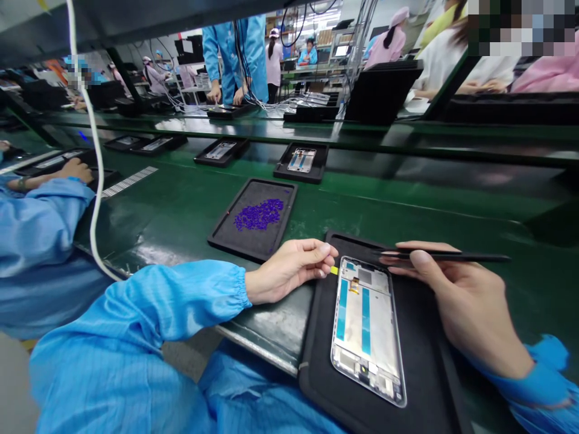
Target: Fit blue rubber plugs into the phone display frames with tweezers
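Note:
A phone frame (380, 325) with two blue strips and a small flex cable lies in a black foam tray (420, 361) in front of me. My left hand (294, 268) is at the frame's upper left corner, thumb and fingers pinched together. A small yellow tab (334, 270) shows at its fingertips, beside the frame's edge; whether the fingers grip it I cannot tell. Black tweezers (465, 257) rest between the thumb and fingers of my right hand (470, 295), their tips pointing left over the frame's top end.
A black tray (221, 232) of small purple pieces (260, 214) stands beyond my left hand. Farther back, trays with phone frames (302, 160) line the green bench (181, 205). A white cable (94, 157) hangs at left, near a co-worker's arm (45, 193). More people work behind.

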Tool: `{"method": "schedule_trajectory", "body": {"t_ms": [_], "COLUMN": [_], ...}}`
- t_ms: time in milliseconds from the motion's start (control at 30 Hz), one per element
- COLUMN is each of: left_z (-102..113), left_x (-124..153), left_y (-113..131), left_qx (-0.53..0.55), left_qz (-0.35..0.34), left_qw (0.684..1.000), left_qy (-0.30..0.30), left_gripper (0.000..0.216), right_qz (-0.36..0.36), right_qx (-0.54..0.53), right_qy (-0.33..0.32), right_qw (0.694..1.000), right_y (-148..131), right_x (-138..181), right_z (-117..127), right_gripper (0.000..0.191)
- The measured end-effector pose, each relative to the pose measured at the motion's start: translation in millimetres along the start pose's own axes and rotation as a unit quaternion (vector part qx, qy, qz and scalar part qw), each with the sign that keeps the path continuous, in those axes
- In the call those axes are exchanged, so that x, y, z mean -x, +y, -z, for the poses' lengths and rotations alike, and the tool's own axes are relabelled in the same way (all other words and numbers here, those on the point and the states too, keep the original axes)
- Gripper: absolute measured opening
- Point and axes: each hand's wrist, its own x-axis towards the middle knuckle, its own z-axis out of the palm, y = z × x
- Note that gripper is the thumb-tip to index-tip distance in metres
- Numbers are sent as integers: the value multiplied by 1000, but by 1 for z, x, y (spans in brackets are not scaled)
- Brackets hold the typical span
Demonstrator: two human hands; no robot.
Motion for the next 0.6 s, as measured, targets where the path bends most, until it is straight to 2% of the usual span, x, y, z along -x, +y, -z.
{"method": "schedule_trajectory", "body": {"t_ms": [133, 400, 600], "left_z": [-2, -13, -14], "left_x": [2, 7, 9], "left_y": [1, -3, -5], "left_qx": [-53, -208, -235], "left_qz": [-12, -36, -67], "left_qw": [998, 978, 970], "left_qy": [17, -5, -10], "left_gripper": [34, 36, 22], "right_qz": [3, 20, 39], "right_qx": [11, -40, 66], "right_qy": [1, 21, -15], "right_qw": [1000, 999, 997], "right_y": [0, -19, -35], "right_x": [0, 20, 40], "right_z": [0, -3, -8], "right_gripper": [39, 37, 30]}}
